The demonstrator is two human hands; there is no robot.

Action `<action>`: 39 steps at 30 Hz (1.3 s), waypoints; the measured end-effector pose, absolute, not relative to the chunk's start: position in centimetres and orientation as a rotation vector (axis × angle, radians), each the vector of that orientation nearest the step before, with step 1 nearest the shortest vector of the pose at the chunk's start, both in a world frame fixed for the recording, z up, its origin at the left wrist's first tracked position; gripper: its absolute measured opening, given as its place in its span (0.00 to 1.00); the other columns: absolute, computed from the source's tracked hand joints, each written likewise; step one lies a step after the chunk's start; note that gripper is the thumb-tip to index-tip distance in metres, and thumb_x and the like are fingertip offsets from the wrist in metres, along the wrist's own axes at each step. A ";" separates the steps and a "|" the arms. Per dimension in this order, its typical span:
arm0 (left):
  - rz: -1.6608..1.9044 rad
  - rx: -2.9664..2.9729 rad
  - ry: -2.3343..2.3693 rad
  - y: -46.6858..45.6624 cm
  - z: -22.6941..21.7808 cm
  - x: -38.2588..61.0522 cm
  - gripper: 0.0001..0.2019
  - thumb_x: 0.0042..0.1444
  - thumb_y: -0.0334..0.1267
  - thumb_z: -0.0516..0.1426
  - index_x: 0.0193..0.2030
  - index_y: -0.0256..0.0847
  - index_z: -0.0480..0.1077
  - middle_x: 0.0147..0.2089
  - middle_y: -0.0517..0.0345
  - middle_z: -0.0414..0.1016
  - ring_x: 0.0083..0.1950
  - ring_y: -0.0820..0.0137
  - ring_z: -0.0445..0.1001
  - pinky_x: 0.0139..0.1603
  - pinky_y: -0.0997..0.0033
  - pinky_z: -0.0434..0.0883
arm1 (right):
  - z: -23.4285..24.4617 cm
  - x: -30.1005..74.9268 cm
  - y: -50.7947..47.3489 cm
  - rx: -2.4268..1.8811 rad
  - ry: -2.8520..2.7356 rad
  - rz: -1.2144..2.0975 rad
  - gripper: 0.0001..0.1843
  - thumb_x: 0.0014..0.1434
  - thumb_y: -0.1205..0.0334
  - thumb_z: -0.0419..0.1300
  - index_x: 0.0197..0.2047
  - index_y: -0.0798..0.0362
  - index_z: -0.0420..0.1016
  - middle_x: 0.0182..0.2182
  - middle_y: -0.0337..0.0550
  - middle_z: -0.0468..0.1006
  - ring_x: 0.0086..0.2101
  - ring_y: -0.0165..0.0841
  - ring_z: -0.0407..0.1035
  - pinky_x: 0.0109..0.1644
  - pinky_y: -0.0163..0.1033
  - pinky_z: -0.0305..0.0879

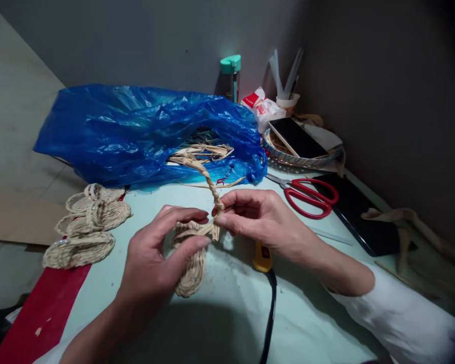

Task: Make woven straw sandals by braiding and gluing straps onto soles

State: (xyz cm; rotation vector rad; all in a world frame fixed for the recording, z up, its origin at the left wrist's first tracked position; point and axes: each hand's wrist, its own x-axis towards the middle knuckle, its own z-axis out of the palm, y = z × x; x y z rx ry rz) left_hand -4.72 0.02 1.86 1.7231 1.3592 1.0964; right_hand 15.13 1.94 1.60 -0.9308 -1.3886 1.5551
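Observation:
My left hand (161, 253) is closed round a small oval coil of braided straw (191, 273) that rests on the pale table. My right hand (256, 217) pinches the braid (211, 186) right where it joins the coil. From there the braided strand runs up and back into the mouth of a crumpled blue plastic bag (136, 131), where loose straw strips (205, 150) spill out. Both hands meet at the middle of the table, fingertips almost touching.
Several finished straw coils (85, 227) lie at the left on a red strip (41, 313). Red-handled scissors (307, 194) lie to the right, near a dark tablet (354, 215). A yellow tool with a black cord (265, 263) sits under my right wrist. A woven tray holding a phone (298, 139) stands behind.

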 end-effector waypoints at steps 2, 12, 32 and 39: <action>1.126 1.638 1.352 -0.4 2.1 -4.2 0.06 0.47 0.37 0.69 0.34 0.47 0.80 0.36 0.60 0.82 0.40 0.64 0.77 0.45 0.70 0.71 | 1.5 15.0 1.7 -0.926 -1.383 1.556 0.10 0.56 0.59 0.69 0.36 0.57 0.76 0.28 0.36 0.73 0.27 0.23 0.64 0.29 0.29 0.61; 1.006 1.149 1.073 0.5 1.8 -5.1 0.03 0.48 0.35 0.70 0.30 0.45 0.81 0.27 0.62 0.78 0.28 0.75 0.74 0.30 0.81 0.72 | 1.9 14.4 1.4 -0.846 -1.323 1.625 0.09 0.54 0.60 0.70 0.34 0.55 0.77 0.27 0.36 0.76 0.27 0.26 0.70 0.33 0.31 0.70; 0.930 0.777 0.928 -0.9 2.7 -4.3 0.08 0.50 0.37 0.69 0.33 0.41 0.75 0.27 0.62 0.74 0.24 0.76 0.71 0.25 0.80 0.69 | 1.8 13.0 -0.1 -0.786 -1.254 1.456 0.15 0.54 0.52 0.71 0.33 0.55 0.76 0.29 0.38 0.76 0.29 0.27 0.70 0.35 0.32 0.70; 1.151 1.034 1.162 -1.4 2.3 -4.0 0.03 0.49 0.34 0.68 0.29 0.40 0.79 0.28 0.61 0.78 0.21 0.75 0.73 0.23 0.77 0.71 | 1.5 12.3 -0.7 -0.827 -1.275 1.269 0.06 0.57 0.61 0.67 0.35 0.54 0.77 0.30 0.38 0.79 0.31 0.28 0.72 0.37 0.32 0.71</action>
